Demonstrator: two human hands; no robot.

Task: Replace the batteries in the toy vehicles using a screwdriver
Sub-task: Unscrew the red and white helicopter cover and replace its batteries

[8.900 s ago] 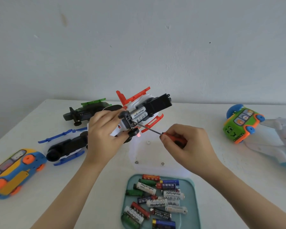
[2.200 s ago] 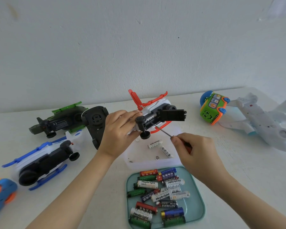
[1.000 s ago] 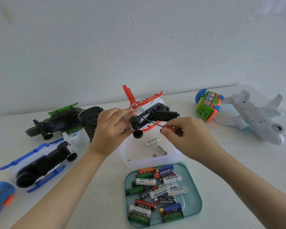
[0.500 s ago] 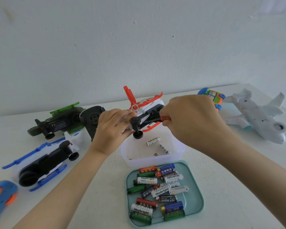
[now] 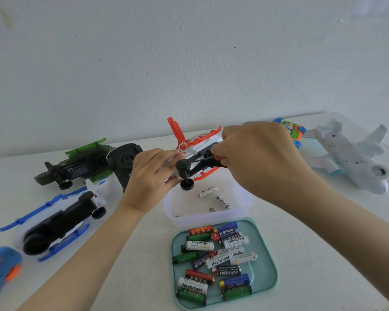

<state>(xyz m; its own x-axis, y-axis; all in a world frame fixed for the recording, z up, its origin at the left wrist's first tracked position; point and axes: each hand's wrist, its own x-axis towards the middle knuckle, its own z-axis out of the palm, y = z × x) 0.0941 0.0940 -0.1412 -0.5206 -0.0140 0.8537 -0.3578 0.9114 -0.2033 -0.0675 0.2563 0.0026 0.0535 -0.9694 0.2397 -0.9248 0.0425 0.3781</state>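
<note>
Red-and-white toy helicopter point(image 5: 199, 146) is held directly above the clear tub point(image 5: 211, 217), with the left hand point(image 5: 148, 176) gripping its body and the right hand point(image 5: 261, 160) pinching the screwdriver point(image 5: 216, 158), whose shaft points into the exposed underside. Tip seating is hidden behind the right hand; a tilted or shallow tip would likely slip and strip the screw. If the toy moves off from above the tub, a freed screw may drop onto the desk point(image 5: 144, 254) beside the tub.

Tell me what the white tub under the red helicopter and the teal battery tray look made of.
Tub: most likely plastic, milky white with half see-through walls and a dull, soft finish. Tray: probably plastic too, opaque pale teal with a faint sheen and rounded moulded corners; coated metal cannot be ruled out.
</note>
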